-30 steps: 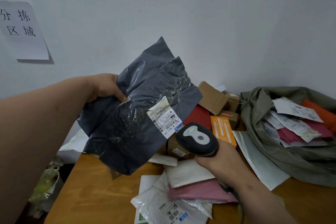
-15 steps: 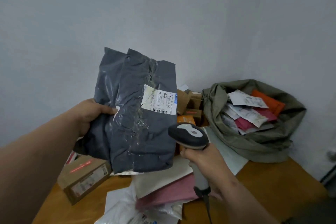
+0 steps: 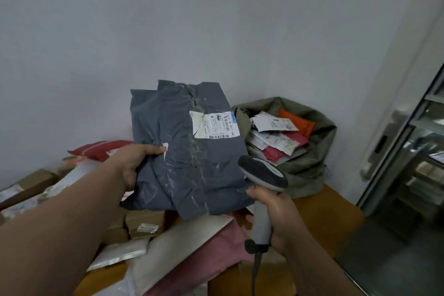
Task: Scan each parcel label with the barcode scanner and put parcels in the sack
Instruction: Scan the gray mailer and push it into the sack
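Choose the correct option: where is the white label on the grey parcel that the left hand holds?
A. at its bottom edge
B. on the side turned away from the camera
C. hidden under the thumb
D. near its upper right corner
D: the white label sits near the upper right of the grey parcel, facing the camera, well above the left hand.

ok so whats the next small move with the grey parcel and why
Probably carry the grey parcel right and drop it into the green sack. The left hand grips its edge, the label faces up, and the scanner in the right hand sits below it, seemingly no longer aimed at the barcode.
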The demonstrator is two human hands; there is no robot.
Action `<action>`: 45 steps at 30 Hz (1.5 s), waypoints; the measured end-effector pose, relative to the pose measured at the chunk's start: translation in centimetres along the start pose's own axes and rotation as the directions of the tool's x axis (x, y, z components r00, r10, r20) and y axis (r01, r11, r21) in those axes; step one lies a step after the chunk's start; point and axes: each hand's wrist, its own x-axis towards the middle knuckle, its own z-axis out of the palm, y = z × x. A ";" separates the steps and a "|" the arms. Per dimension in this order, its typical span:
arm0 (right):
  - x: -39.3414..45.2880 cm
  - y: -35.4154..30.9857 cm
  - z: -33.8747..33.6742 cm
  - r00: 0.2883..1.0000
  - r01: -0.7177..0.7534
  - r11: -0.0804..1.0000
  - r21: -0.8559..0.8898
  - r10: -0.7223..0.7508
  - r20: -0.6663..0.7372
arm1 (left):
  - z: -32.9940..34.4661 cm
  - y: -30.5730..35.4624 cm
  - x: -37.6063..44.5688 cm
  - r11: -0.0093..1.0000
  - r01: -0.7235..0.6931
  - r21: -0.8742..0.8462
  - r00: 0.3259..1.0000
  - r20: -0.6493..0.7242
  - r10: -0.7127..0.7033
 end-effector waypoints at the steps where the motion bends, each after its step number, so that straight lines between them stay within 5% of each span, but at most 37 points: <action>1: 0.5 -0.1 -0.7 1.000 -0.006 1.000 0.029 0.006 -0.013 | 1.1 0.2 0.5 1.000 0.010 0.002 1.000 0.022 -0.010; 9: 8.8 -1.8 -6.7 0.996 0.010 0.990 0.137 0.002 -0.089 | 13.9 2.4 7.4 0.988 -0.114 0.107 0.991 0.081 0.106; 19: 28.9 -8.1 -19.2 0.963 0.002 0.967 0.255 0.067 -0.262 | 35.4 3.6 24.4 0.942 -0.237 0.239 0.968 0.138 0.209; 22: 34.3 -9.2 -21.2 0.952 -0.020 0.972 0.235 0.090 -0.291 | 39.2 3.7 28.5 0.871 -0.285 0.400 0.958 0.104 0.266; 24: 37.1 -9.7 -21.5 0.957 -0.049 0.968 0.247 0.116 -0.266 | 39.4 3.6 30.7 0.739 -0.253 0.625 0.946 0.000 0.324; 27: 40.0 -10.1 -21.1 0.959 -0.078 0.977 0.198 0.128 -0.253 | 37.5 3.6 33.4 0.514 -0.042 0.857 0.795 -0.283 0.537; 29: 41.5 -10.5 -20.7 0.966 -0.072 0.981 0.178 0.113 -0.231 | 35.8 3.9 35.0 0.554 0.044 0.831 0.758 -0.389 0.524; 33: 42.9 -11.4 -20.1 0.972 -0.041 0.987 0.153 0.075 -0.222 | 34.0 4.5 38.9 0.653 0.096 0.752 0.892 -0.356 0.279; 36: 43.7 -11.6 -20.4 0.952 -0.010 0.995 0.100 0.040 -0.302 | 34.0 6.1 41.2 0.756 0.025 0.654 0.904 -0.337 0.262; 39: 44.4 -12.4 -20.5 0.915 0.083 0.994 0.077 -0.045 -0.401 | 34.1 9.3 41.4 0.892 -0.170 0.420 0.820 -0.442 0.364; 43: 44.5 -14.1 -20.3 0.895 0.182 0.981 0.067 -0.137 -0.424 | 35.3 16.1 38.5 0.765 -0.469 0.441 0.547 -0.535 0.644; 45: 44.3 -15.3 -19.8 0.928 0.178 0.984 0.032 -0.157 -0.337 | 35.5 18.0 37.9 0.721 -0.483 0.496 0.545 -0.474 0.692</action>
